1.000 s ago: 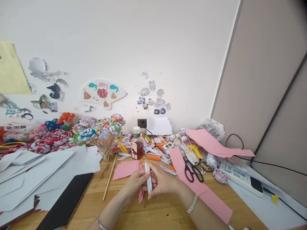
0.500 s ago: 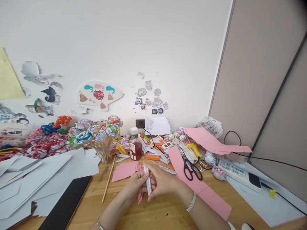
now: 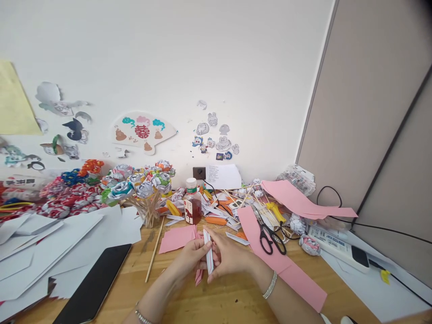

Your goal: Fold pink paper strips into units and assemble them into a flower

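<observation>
Between both hands, at the front middle of the table, is a narrow folded paper strip (image 3: 208,255), white with thin pink and bluish lines along it, tilted nearly upright. My left hand (image 3: 194,255) pinches it from the left with the thumb across its face. From the right, my right hand (image 3: 229,254) grips its upper and lower ends between fingers and thumb. Some fingertips are hidden behind the strip. Pink paper pieces (image 3: 175,238) lie just beyond the left hand, and a narrow folded pink piece (image 3: 199,276) shows beneath the hands.
Black scissors (image 3: 270,238) rest on a long pink strip (image 3: 300,276) at right. Behind the hands stand a drink bottle (image 3: 192,204) and a bunch of paper flowers on sticks (image 3: 148,207). A wooden stick (image 3: 154,252), a black tablet-like slab (image 3: 94,283) and white sheets (image 3: 77,238) lie left.
The strip has turned slightly in my fingers, so pinkish lines now show on its face. Both hands keep nearly the same grip. The whole view has shifted a little.
</observation>
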### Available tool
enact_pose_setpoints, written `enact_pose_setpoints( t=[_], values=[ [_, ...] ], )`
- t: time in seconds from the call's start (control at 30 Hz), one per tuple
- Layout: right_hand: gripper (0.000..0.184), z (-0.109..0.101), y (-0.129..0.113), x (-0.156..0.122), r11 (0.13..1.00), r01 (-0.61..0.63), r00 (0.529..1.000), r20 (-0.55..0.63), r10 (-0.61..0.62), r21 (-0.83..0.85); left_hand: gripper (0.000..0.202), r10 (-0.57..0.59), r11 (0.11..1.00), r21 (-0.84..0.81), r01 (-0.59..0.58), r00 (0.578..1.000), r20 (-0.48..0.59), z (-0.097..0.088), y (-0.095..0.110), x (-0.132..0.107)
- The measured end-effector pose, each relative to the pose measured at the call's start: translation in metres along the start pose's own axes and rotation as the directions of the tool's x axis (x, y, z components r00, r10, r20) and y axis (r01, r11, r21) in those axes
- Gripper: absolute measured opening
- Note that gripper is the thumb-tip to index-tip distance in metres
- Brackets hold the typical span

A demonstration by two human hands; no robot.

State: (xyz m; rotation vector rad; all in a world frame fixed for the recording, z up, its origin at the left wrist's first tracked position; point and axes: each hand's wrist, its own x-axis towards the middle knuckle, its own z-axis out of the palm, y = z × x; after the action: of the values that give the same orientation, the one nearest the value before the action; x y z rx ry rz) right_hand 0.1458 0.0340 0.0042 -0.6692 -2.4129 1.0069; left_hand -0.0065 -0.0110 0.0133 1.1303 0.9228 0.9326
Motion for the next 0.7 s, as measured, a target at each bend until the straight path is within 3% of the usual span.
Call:
enact_pose_setpoints(
  t=[0.07,0.13,0.23,0.3,0.5,0.7],
  values=[
    [0.119,-0.0007,0.0029,0.0002,0.995,-0.010,1.000,0.023,0.007,0.097,0.036,0.011,1.000,0.023,-0.011,1.000,0.007,-0.0009,0.0005,-0.0001],
    [0.096,-0.0024,0.0062,0.0012,0.969,0.005,1.000,0.009,-0.007,0.249,0.035,0.000,0.999,0.042,-0.001,1.000,0.030,-0.0029,-0.0001,0.0003],
    [0.053,-0.0057,0.0102,0.0038,0.914,0.076,0.992,-0.121,-0.029,0.399,0.035,-0.033,0.997,0.070,0.028,0.997,0.065,-0.0052,-0.0026,0.0003],
    [0.040,-0.0078,0.0109,0.0051,0.901,0.107,0.987,-0.156,-0.044,0.421,0.036,-0.050,0.995,0.094,0.042,0.995,0.082,-0.0055,-0.0043,-0.0005],
    [0.037,-0.0083,0.0063,0.0054,0.871,0.116,0.986,-0.158,-0.045,0.477,0.036,-0.059,0.997,0.053,0.050,0.980,0.188,-0.0046,-0.0045,-0.0041],
    [0.037,-0.0064,0.0064,0.0069,0.844,0.126,0.988,-0.147,-0.057,0.522,0.036,-0.038,0.999,-0.015,0.042,0.977,0.210,-0.0031,-0.0041,-0.0027]
  ],
)
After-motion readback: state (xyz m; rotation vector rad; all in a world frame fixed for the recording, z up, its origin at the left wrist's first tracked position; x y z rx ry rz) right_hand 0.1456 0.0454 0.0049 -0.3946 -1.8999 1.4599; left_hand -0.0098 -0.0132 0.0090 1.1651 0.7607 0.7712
